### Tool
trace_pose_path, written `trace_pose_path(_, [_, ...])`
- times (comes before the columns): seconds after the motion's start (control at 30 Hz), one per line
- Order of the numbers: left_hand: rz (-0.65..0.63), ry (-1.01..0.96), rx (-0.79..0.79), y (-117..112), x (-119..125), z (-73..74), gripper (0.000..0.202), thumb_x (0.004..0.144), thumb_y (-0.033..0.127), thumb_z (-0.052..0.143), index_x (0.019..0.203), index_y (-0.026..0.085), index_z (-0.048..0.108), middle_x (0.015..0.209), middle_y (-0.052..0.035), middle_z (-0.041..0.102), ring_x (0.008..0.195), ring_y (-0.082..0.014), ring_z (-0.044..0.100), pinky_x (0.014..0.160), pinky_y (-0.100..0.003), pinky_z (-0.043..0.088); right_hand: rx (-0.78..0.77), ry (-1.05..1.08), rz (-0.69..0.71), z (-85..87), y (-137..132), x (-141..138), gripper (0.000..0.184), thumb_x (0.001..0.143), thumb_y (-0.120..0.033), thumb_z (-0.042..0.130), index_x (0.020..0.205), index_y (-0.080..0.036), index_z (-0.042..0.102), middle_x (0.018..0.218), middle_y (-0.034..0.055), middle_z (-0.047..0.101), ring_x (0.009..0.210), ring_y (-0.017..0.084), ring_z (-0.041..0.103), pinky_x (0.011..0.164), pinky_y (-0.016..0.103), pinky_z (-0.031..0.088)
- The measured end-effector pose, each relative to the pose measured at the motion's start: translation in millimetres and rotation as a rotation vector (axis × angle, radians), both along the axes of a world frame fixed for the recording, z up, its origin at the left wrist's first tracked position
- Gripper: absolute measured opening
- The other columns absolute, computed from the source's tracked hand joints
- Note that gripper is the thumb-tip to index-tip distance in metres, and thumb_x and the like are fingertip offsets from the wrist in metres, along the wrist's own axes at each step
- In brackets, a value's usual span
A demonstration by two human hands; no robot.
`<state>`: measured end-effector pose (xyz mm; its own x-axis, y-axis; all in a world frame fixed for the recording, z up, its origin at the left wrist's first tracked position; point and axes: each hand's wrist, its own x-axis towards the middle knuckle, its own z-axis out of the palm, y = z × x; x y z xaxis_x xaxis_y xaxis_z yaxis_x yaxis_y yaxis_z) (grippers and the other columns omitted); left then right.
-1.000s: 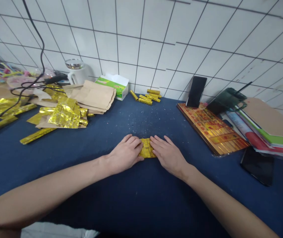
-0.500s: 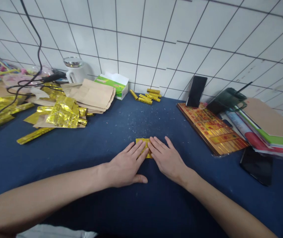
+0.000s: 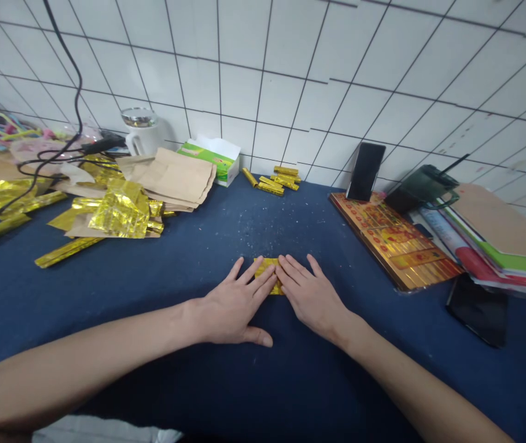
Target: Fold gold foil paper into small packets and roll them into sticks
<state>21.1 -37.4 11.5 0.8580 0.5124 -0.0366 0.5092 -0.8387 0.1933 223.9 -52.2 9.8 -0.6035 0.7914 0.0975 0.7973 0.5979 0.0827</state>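
A small piece of gold foil paper (image 3: 264,266) lies flat on the dark blue table (image 3: 226,246), partly hidden under my fingers. My left hand (image 3: 235,307) rests on its left part, palm down, with fingers spread and the thumb out on the table. Over the right part of the foil lies my right hand (image 3: 311,292), flat, with its fingers stretched forward. The fingertips of both hands come close together over the middle of the foil. Neither hand grasps anything.
Several small gold foil rolls (image 3: 281,179) lie by the tiled wall. At left are brown paper sheets (image 3: 175,175), crumpled gold foil (image 3: 122,209), a green box (image 3: 216,161), a white mug (image 3: 145,138) and a black cable. At right stand a phone (image 3: 365,172) and an orange patterned box (image 3: 392,246).
The fingers of my left hand have spread wider, and its index fingertip has shifted slightly across the foil. My right hand stays in place.
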Motion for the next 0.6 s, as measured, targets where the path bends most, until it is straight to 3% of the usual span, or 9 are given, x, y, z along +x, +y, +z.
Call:
trace_pose_path(0.17, [0.012, 0.031, -0.033, 1.1, 1.6, 1.8, 0.101, 0.071, 0.074, 0.038, 0.141, 0.009, 0.005, 0.146, -0.0159, 0.011, 0.133, -0.0361, 0.001, 0.103, -0.057, 0.006, -0.007, -0.003, -0.004, -0.2, -0.1, -0.2, 0.039, 0.090, -0.015, 0.030, 0.124, -0.009, 0.047, 0.135, 0.0158, 0.042, 0.125, 0.026, 0.036, 0.101, 0.056, 0.023])
trace_pose_path(0.33, [0.011, 0.031, -0.016, 0.8, 0.2, -0.3, 0.102, 0.071, 0.075, 0.034, 0.140, 0.005, 0.007, 0.146, -0.0194, 0.010, 0.134, -0.0343, 0.000, 0.104, -0.055, 0.005, 0.000, 0.042, -0.030, -3.7, -0.3, -0.5, 0.042, 0.089, -0.015, 0.029, 0.129, -0.005, 0.038, 0.133, 0.0168, 0.044, 0.124, 0.026, 0.038, 0.102, 0.055, 0.024])
trace_pose_path(0.6, [-0.037, 0.015, 0.007, 5.0, -1.5, 0.1, 0.097, 0.070, 0.074, 0.039, 0.141, 0.016, 0.010, 0.146, -0.0174, 0.008, 0.133, -0.0356, 0.002, 0.102, -0.058, 0.006, 0.010, 0.117, -0.039, -6.3, -0.9, -1.4, 0.050, 0.089, -0.016, 0.031, 0.137, -0.004, 0.021, 0.134, 0.0171, 0.042, 0.122, 0.026, 0.041, 0.103, 0.051, 0.025])
